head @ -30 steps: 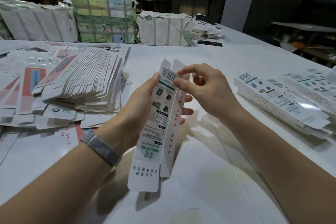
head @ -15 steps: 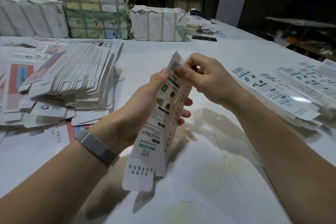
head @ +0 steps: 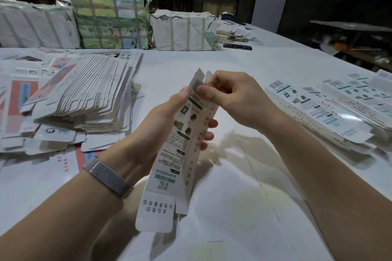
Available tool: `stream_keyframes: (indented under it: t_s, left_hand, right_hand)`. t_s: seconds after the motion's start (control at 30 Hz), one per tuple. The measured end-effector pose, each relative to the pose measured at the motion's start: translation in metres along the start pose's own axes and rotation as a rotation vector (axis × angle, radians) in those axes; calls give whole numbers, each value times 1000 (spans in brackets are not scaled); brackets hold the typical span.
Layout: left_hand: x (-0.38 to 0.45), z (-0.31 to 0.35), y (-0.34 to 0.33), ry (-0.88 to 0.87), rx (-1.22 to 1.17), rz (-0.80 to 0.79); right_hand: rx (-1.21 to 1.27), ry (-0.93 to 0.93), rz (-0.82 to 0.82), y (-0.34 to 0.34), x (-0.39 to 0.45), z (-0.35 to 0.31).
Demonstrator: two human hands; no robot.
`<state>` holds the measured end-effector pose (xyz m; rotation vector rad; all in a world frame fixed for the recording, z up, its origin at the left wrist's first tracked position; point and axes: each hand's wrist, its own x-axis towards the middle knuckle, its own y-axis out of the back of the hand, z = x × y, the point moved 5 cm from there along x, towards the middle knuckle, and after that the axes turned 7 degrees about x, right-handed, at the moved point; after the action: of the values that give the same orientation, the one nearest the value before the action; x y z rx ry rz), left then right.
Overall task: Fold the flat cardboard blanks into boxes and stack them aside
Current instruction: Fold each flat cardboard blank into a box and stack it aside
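Observation:
A long, narrow white box blank [head: 180, 154] with green print and red characters is held upright over the white table [head: 244, 218]. My left hand [head: 157, 125] wraps its middle from behind, thumb on the printed face. Fingers of my right hand [head: 229, 95] pinch the small flaps at its top end. Its bottom flap hangs open near the table. To the left lies a thick fanned pile of flat blanks [head: 84, 99]. Folded boxes [head: 331, 110] lie in rows at the right.
Strapped paper-wrapped bundles [head: 110, 21] line the far edge of the table. A dark flat object [head: 237, 46] lies beyond them to the right. Loose printed sheets [head: 19, 91] cover the far left. The table's right edge drops off to dark clutter.
My right hand's fingers have curled down onto the blank's top flaps, from an open pinch to a tight one. The blank has tilted slightly left at its top.

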<state>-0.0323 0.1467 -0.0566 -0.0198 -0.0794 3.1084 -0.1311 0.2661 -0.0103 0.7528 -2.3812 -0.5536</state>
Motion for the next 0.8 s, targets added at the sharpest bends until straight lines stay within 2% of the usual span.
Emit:
stream_keyframes:
  t_s: [0.2, 0.3, 0.47, 0.6, 0.7, 0.8]
  left_hand:
    - [2, 1, -5, -1, -21, -74]
    - [5, -2, -5, -1, 77, -12]
    - [6, -3, -4, -148, 70, 86]
    - [5, 3, 0, -254, 53, 124]
    - [5, 6, 2, -293, 64, 179]
    - [2, 11, 4, -348, 49, 238]
  right_hand:
    - [248, -54, -82, 9, -2, -4]
    - [305, -78, -98, 11, -2, -2]
    - [386, -21, 0, 8, -3, -6]
    - [671, -14, 88, -4, -5, -4]
    - [931, -67, 75, -13, -5, -1]
    - [899, -74, 90, -14, -4, 3]
